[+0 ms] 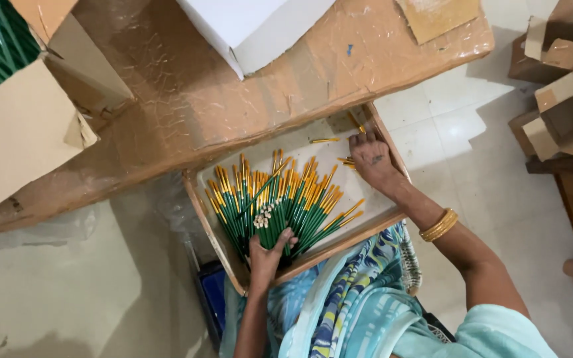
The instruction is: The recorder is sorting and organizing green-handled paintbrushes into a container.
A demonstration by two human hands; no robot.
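A shallow wooden tray (392,213) is seen resting on the lap, its far edge tucked under a brown cardboard-covered table (187,99). A fanned bundle of green-and-yellow paintbrushes (280,202) is gripped at its gathered end by the left hand (268,255), fingers curled closed around the handles, near the tray's near rim. The right hand (373,162) is laid at the tray's far right corner, fingers spread loosely over loose brushes (347,161); whether one is pinched cannot be told. A white box (253,26) is noted on the table.
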